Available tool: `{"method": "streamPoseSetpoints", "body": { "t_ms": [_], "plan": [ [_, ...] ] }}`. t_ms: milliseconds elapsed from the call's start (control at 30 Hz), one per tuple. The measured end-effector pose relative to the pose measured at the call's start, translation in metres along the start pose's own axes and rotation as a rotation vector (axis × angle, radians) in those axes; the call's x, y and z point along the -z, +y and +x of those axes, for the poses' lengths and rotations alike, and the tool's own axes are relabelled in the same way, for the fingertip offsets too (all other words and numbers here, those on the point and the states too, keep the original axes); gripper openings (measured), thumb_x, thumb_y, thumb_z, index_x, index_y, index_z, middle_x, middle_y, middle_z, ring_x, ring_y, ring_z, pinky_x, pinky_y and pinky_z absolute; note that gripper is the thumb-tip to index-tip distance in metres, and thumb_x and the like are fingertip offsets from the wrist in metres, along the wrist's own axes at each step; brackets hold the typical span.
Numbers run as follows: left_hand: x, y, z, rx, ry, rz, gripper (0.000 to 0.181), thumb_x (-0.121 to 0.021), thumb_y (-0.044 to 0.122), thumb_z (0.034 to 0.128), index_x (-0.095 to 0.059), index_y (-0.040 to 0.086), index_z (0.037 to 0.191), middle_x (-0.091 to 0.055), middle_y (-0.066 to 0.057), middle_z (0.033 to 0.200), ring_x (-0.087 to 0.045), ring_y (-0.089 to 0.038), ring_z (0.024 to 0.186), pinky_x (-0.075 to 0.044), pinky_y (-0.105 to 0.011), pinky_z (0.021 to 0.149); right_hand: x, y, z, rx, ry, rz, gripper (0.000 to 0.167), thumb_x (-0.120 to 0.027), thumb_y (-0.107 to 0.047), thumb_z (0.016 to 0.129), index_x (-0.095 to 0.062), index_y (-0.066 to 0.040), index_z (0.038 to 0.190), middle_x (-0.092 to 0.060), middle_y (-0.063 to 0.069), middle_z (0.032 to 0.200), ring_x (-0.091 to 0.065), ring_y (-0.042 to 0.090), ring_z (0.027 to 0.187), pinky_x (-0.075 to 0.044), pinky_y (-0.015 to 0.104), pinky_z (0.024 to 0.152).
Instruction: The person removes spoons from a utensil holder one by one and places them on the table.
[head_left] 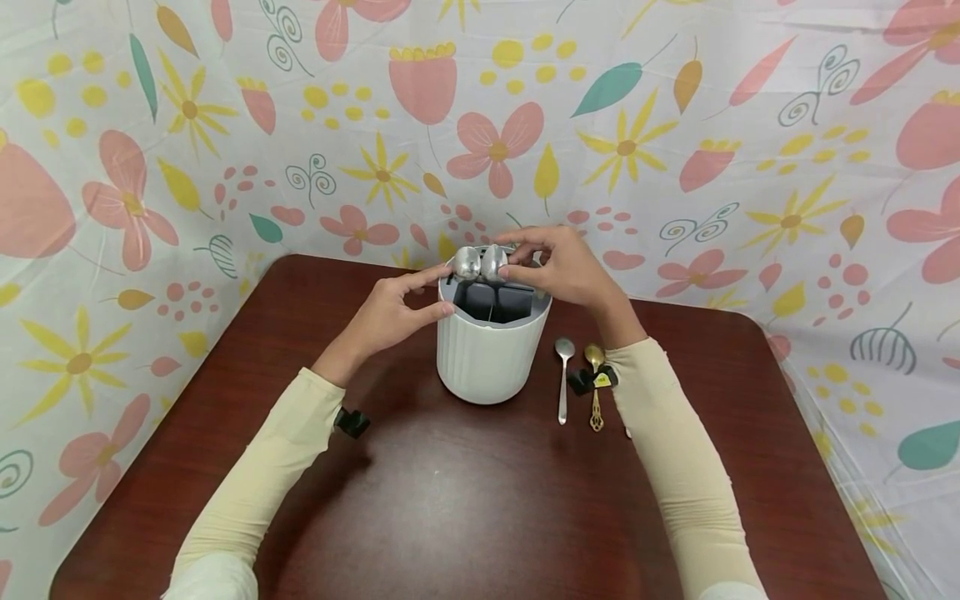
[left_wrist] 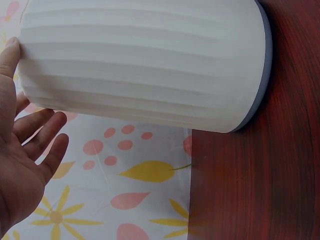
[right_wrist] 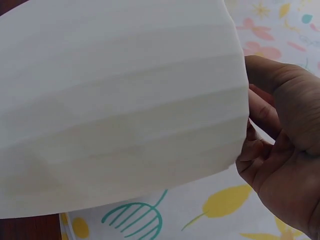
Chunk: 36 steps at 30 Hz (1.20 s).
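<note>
A white ribbed container [head_left: 487, 362] with dark inner compartments stands upright on the table. Two shiny silver spoon bowls [head_left: 467, 263] show side by side at its back rim; their handles are hidden. The right hand [head_left: 566, 267] pinches the right spoon bowl [head_left: 493, 263] between thumb and fingers. At the container's left rim the left hand [head_left: 390, 312] has its fingers extended and its thumb at the edge. In the left wrist view, the left hand [left_wrist: 25, 155] touches the container's [left_wrist: 145, 60] rim. The container [right_wrist: 120, 110] hides the right hand's [right_wrist: 285, 135] fingertips in the right wrist view.
On the brown table [head_left: 442, 500], right of the container, lie a silver spoon [head_left: 563, 379] and a gold spoon [head_left: 596, 400], the latter partly covered by the right wrist's camera. Another small tip shows beside the right sleeve. A floral cloth [head_left: 360, 108] hangs behind.
</note>
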<state>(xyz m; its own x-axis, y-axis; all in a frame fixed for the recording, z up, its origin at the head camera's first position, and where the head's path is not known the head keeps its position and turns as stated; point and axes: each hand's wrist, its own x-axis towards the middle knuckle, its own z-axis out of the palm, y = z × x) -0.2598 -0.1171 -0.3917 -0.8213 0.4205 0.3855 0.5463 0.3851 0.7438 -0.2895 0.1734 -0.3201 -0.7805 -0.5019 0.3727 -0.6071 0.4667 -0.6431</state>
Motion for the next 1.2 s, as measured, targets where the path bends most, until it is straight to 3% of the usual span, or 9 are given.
{"method": "streamPoseSetpoints", "body": {
  "t_ms": [267,600,800,967,1200],
  "plan": [
    [0.001,0.001,0.0,-0.004,0.002,0.013,0.058,-0.078,0.038,0.0918,-0.06,0.027,0.145,-0.062,0.01,0.142,-0.057,-0.023,0.114,-0.05,-0.041,0.093,0.006,0.002,-0.008,0.013,0.009,-0.007,0.037,-0.085,-0.017,0.086,-0.077,-0.015,0.123,-0.077,0.0,0.087,-0.059,0.015,0.071,-0.043,0.028,0.058],
    [0.001,0.001,0.0,-0.01,-0.002,-0.016,0.057,-0.078,0.039,0.0921,-0.06,0.026,0.145,-0.062,0.007,0.142,-0.056,-0.033,0.116,-0.05,-0.055,0.095,0.001,0.0,-0.023,0.038,0.071,0.011,0.039,-0.084,-0.015,0.087,-0.075,-0.015,0.126,-0.077,0.002,0.088,-0.049,0.022,0.058,-0.037,0.027,0.054],
    [0.001,0.0,0.0,-0.007,-0.002,-0.009,0.058,-0.078,0.039,0.0922,-0.06,0.025,0.145,-0.062,0.006,0.142,-0.056,-0.036,0.118,-0.05,-0.052,0.095,-0.005,0.001,-0.027,0.019,0.128,0.002,0.038,-0.082,-0.011,0.087,-0.075,-0.011,0.125,-0.077,0.005,0.085,-0.048,0.027,0.062,-0.035,0.028,0.057],
    [0.001,0.0,0.0,-0.006,0.001,-0.008,0.057,-0.078,0.038,0.0922,-0.06,0.025,0.145,-0.062,0.006,0.142,-0.056,-0.037,0.118,-0.05,-0.05,0.094,-0.006,0.004,-0.029,0.009,0.131,0.026,0.037,-0.081,-0.015,0.089,-0.075,-0.015,0.126,-0.078,0.003,0.085,-0.048,0.021,0.059,-0.036,0.026,0.054],
    [0.0,0.001,-0.001,0.008,0.001,0.0,0.057,-0.078,0.04,0.0918,-0.06,0.027,0.145,-0.063,0.007,0.141,-0.057,-0.032,0.117,-0.05,-0.044,0.094,-0.008,0.009,-0.03,-0.006,0.118,0.127,0.042,-0.08,-0.003,0.088,-0.072,-0.007,0.129,-0.077,0.012,0.087,-0.061,0.01,0.063,-0.039,0.024,0.053]
  ]
}}
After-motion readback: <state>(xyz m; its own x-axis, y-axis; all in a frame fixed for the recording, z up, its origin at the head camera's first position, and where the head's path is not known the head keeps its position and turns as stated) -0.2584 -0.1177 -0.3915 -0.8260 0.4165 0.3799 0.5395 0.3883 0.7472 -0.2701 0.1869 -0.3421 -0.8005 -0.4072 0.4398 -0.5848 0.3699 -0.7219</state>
